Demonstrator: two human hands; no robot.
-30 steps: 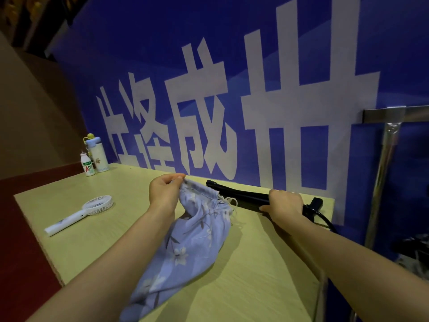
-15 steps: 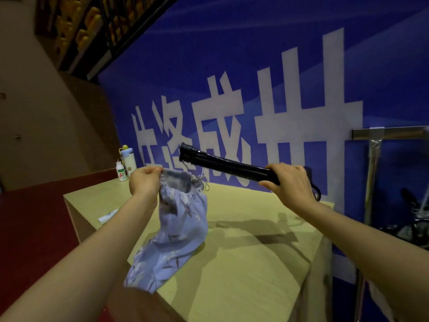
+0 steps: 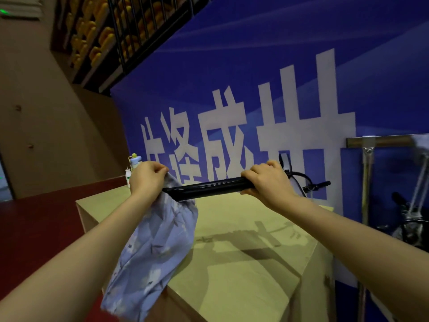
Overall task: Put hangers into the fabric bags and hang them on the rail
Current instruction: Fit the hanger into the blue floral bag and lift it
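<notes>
My left hand (image 3: 148,177) pinches the rim of a light blue flowered fabric bag (image 3: 153,247), which hangs down over the table's near corner. My right hand (image 3: 269,180) grips a bundle of black hangers (image 3: 209,188) held level in the air. The bundle's left tip sits in the bag's mouth, right beside my left hand. The hooks (image 3: 301,180) stick out behind my right hand. The metal rail (image 3: 383,141) runs along the blue wall at the right, on an upright post (image 3: 366,182).
A pale wooden table (image 3: 243,263) lies below both hands. Two small bottles (image 3: 132,168) stand at its far left corner. A blue banner wall (image 3: 255,89) rises right behind the table. Dark red floor (image 3: 34,228) spreads to the left. Dark gear (image 3: 411,224) sits under the rail.
Both hands have risen off the table. The hanger bundle has swung level and its tip has moved left into the bag's mouth. The bag now hangs free instead of lying on the table.
</notes>
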